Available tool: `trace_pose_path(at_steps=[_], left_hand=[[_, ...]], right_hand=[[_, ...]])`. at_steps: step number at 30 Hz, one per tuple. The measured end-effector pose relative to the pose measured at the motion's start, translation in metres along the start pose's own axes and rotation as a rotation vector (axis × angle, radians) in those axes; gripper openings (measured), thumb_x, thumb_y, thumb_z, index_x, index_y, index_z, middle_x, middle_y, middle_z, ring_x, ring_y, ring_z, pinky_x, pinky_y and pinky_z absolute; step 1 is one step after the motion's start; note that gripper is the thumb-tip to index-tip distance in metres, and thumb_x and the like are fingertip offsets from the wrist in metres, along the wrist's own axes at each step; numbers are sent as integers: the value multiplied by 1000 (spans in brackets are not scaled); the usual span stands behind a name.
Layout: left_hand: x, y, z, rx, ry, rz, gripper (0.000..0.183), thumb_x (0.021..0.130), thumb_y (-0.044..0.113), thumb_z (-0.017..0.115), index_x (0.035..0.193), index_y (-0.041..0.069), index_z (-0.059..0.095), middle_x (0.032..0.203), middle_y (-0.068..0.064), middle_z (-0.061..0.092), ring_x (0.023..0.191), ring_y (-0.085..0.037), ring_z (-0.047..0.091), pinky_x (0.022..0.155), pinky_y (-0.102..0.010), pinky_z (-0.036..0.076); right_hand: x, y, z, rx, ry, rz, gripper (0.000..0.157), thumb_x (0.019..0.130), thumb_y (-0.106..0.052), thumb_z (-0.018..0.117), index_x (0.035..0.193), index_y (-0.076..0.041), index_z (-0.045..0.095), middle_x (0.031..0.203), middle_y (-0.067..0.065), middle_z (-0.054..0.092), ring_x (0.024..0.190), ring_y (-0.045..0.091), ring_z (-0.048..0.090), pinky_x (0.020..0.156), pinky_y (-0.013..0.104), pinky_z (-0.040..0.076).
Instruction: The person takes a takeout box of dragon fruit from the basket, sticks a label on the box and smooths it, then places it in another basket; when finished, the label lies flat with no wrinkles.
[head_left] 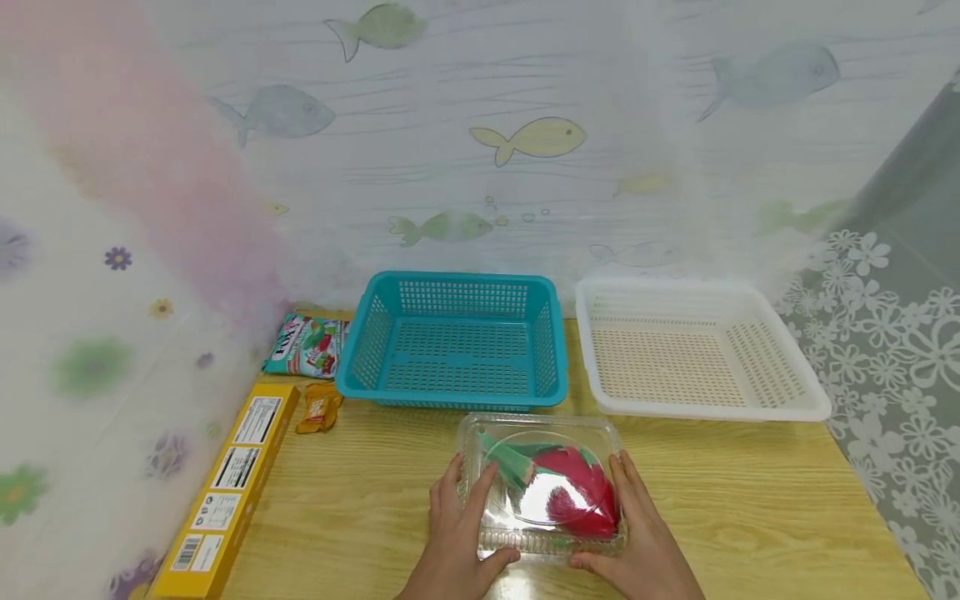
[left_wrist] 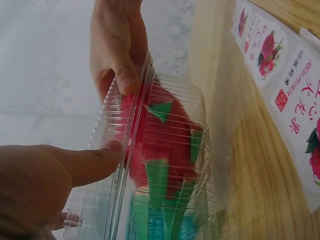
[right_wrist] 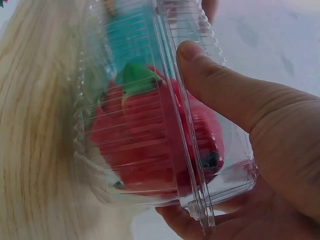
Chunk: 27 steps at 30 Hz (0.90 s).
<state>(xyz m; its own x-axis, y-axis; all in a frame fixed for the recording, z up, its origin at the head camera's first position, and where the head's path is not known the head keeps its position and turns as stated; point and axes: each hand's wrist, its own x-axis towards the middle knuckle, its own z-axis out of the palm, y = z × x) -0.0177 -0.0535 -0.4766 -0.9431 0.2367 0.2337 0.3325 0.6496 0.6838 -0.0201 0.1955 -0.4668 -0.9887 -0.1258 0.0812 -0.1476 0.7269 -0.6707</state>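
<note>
Left hand and right hand clamp the clear box (glare hides part of its red fruit)

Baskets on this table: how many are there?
2: a teal basket, beyond the clear container, and a white basket to the teal one's right. No others show.

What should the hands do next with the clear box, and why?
Maybe the left hand and right hand should gently squeeze the box along its near rim. The lid is down over the red fruit, and both thumbs are at that rim, but I can't tell whether it has snapped shut.
</note>
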Motion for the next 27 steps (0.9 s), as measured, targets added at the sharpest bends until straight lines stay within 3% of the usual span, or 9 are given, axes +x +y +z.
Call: trace_pose_path(at_steps=[11,20,27], left_hand=[[6,-7,7,20,-9,3,97,73,25,92,154,11,40,156,-32,23,133,-45,34,91,-63,51],[9,-12,10,-38,-80,-53,96,78,25,89,157,13,35,160,-30,16,138,-46,30,95,-65,48],[12,-14,15,-34,-89,-77,96,79,25,89,157,12,35,161,-29,17,140,-44,29,99,-64,48]], right_hand=[[3,6,4,-10,2,30,130,61,-47,96,159,2,26,165,28,24,140,59,38,96,70,48],[7,12,7,-7,4,38,130,60,-45,97,159,2,28,165,27,25,142,56,38,99,69,47],[10,16,7,-1,-25,76,131,63,-50,95,162,-5,23,168,23,21,145,54,35,103,70,43]])
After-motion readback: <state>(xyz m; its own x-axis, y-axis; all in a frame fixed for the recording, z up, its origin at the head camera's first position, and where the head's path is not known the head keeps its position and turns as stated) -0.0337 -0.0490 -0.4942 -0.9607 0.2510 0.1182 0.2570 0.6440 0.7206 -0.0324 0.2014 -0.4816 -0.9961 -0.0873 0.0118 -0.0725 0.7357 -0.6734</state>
